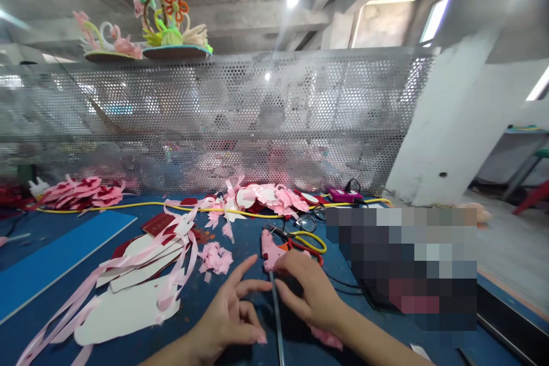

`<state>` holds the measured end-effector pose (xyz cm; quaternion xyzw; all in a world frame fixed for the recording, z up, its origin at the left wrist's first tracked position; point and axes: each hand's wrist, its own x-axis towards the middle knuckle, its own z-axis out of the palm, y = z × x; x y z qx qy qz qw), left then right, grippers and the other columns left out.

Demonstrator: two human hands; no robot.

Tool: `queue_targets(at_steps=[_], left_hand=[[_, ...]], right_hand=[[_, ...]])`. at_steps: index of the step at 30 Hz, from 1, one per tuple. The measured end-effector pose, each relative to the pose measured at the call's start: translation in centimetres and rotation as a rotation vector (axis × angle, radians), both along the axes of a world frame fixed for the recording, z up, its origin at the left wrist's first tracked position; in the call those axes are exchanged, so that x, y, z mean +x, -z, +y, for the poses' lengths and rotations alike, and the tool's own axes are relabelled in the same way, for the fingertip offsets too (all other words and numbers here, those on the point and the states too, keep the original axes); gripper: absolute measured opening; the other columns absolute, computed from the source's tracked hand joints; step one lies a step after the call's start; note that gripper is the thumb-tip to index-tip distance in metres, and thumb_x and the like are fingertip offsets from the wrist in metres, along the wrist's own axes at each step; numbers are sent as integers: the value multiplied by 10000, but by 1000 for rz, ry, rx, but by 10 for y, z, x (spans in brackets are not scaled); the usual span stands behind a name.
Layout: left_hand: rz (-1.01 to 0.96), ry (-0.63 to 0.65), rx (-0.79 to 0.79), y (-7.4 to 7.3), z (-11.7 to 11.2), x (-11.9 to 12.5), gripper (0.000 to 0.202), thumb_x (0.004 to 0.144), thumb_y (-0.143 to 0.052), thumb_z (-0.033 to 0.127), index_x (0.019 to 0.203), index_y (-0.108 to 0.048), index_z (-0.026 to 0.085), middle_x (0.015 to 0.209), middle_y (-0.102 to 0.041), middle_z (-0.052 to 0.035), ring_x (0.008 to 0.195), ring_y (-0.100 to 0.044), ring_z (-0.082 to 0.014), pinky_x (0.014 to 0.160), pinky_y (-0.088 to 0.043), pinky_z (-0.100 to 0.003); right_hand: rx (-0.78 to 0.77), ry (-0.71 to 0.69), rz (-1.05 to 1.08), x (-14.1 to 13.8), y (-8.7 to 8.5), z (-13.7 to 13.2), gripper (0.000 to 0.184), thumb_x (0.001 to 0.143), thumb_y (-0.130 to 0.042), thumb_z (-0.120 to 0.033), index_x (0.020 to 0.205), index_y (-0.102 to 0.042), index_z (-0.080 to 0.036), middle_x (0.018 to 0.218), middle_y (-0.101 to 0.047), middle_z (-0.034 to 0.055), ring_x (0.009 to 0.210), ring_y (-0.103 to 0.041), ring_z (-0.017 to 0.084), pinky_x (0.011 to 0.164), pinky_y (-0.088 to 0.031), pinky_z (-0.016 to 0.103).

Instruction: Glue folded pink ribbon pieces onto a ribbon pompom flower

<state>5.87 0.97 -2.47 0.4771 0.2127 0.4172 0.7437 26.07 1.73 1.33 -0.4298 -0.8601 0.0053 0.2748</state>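
Note:
A pink glue gun (269,251) with an orange trigger lies on the blue table, its nozzle pointing away from me. From its rear a long translucent glue stick (278,326) runs toward me. My right hand (311,289) curls over the gun's handle side, fingertips at the gun's rear end; its other fingers are hidden underneath. My left hand (234,311) is open and holds nothing, its fingers spread and the index fingertip close beside the glue stick. Just past the gun lie scissors (309,240) with yellow and red handles. Crumpled pink paper (215,258) sits left of the gun.
White card cut-outs (128,309) with pink ribbons (72,297) are stacked at left, near a blue board (64,263). Pink paper pieces (274,197) and a yellow cable (141,204) lie along a perforated metal screen (240,120). A blurred-out area covers the right.

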Motion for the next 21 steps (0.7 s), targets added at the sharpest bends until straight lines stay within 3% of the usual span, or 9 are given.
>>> queue_targets(at_steps=[4, 10, 17, 21], left_hand=[[5, 15, 7, 0, -2, 0, 981, 491, -822, 69, 1307, -366, 364, 1167, -573, -73, 550, -628, -67, 530, -529, -197], [26, 43, 36, 2, -2, -1, 990, 485, -818, 50, 1304, -370, 380, 1167, -579, -64, 548, -633, -68, 536, -536, -207], [-34, 23, 10, 4, 2, -2, 962, 488, -822, 69, 1307, -387, 324, 969, -663, -24, 511, -614, -60, 482, -482, -151], [-56, 9, -26, 2, 0, -3, 950, 482, -833, 91, 1298, -401, 315, 1034, -664, -55, 519, -618, -65, 496, -489, -167]], right_hand=[[-181, -34, 101, -11, 2, -12, 299, 826, -479, -448, 682, -523, -190, 637, -533, 13, 602, -447, 149, 557, -305, 262], [-399, 1, 298, -20, 4, -15, 431, 891, -382, -483, 582, -438, -189, 551, -451, -25, 525, -381, 113, 510, -228, 251], [-675, -69, 597, -30, 15, -19, 534, 865, -283, -627, 576, -410, -196, 498, -433, -34, 458, -387, 95, 452, -284, 220], [-772, -83, 737, -34, 22, -15, 523, 832, -288, -679, 642, -399, -205, 499, -439, -45, 418, -365, 86, 419, -286, 213]])
